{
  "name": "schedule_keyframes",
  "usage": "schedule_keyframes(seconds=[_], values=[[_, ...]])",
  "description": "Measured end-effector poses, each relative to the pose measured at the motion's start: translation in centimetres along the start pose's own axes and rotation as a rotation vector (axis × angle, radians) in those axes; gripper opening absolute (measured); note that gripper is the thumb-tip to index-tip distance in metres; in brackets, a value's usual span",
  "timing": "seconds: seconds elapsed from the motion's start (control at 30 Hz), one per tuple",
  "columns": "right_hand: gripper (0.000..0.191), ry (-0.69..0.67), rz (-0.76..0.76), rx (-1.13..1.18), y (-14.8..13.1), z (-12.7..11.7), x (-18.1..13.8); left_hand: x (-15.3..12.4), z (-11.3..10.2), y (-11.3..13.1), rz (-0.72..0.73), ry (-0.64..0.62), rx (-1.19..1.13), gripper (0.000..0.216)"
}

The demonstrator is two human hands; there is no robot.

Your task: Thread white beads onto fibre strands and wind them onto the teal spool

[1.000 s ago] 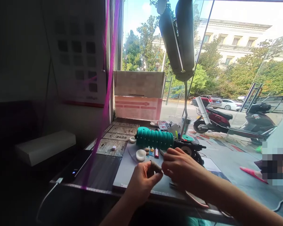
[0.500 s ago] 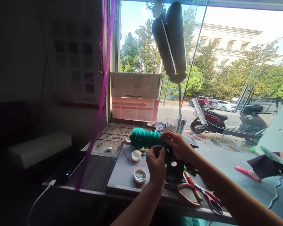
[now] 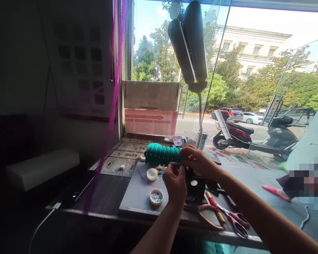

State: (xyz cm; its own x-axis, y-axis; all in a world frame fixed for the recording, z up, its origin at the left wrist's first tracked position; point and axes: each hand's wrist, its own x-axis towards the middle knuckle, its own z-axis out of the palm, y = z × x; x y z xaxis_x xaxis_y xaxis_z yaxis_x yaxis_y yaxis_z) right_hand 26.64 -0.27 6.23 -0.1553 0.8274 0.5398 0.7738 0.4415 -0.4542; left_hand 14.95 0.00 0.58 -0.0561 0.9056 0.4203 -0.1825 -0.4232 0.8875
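Note:
A teal-wrapped cylinder [image 3: 161,154], ringed with cord-like ridges and dotted with small pale beads, lies sideways above the board on a black stand [image 3: 196,192]. My right hand [image 3: 197,160] is at the cylinder's right end, fingers bent over it and pressed together; what they pinch is hidden. Just below, my left hand [image 3: 175,181] has thumb and forefinger brought together near the cylinder's underside. Whatever it grips is too small to make out. Left of that hand are a round dish of small beads [image 3: 156,197] and a white round dish [image 3: 152,174].
A pale board [image 3: 134,197] lies on the dark table [image 3: 103,197]. Pliers [image 3: 210,218], a red-and-wood-handled tool [image 3: 215,207] and scissors [image 3: 238,224] lie at the right edge. A lamp [image 3: 193,46] rises behind. Purple strands [image 3: 113,113] hang at left. Another person is partly visible at right.
The whole view has shifted slightly. Both my hands stay at the cylinder's right end in nearly the same pose.

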Motion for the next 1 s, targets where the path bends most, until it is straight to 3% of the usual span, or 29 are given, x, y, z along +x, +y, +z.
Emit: schedule_keyframes(seconds=[0.2,0.3,0.4,0.47,0.53,0.6,0.67,0.73,0.83,1.0], values=[[0.014,0.06,-0.024,-0.055,-0.1,0.6,0.0,0.4,0.5,0.2,-0.017,0.002,0.045,0.007],[0.012,0.08,-0.033,-0.07,-0.9,0.7,0.1,-0.2,-0.4,0.6,-0.019,-0.053,0.066,0.012],[0.015,0.122,0.035,0.03,-2.4,-0.2,-0.7,-2.6,-3.9,0.6,0.045,-0.19,0.183,0.018],[0.022,0.18,0.121,0.123,-3.0,-1.3,-2.2,-4.4,-7.3,0.1,0.188,-0.165,0.257,0.032],[0.025,0.273,0.173,0.081,-2.6,-2.3,-4.6,-5.1,-10.8,-0.3,0.258,-0.102,0.323,0.029],[0.024,0.394,0.237,-0.085,-1.0,-3.1,-7.4,-4.1,-13.4,-0.1,0.192,-0.059,0.367,0.026],[0.025,0.433,0.316,-0.226,1.7,-3.3,-10.0,-1.6,-14.4,0.3,0.01,-0.049,0.407,0.033],[0.027,0.304,0.359,-0.36,4.7,-2.9,-12.3,1.3,-14.0,0.5,-0.133,-0.226,0.381,0.036],[0.043,0.15,0.408,-0.568,8.6,-1.3,-14.4,4.3,-11.9,0.5,-0.331,-0.615,0.135,0.044],[0.049,0.048,0.405,-0.701,10.1,1.4,-14.9,4.8,-9.4,1.1,-0.421,-1.11,-0.111,0.043]])
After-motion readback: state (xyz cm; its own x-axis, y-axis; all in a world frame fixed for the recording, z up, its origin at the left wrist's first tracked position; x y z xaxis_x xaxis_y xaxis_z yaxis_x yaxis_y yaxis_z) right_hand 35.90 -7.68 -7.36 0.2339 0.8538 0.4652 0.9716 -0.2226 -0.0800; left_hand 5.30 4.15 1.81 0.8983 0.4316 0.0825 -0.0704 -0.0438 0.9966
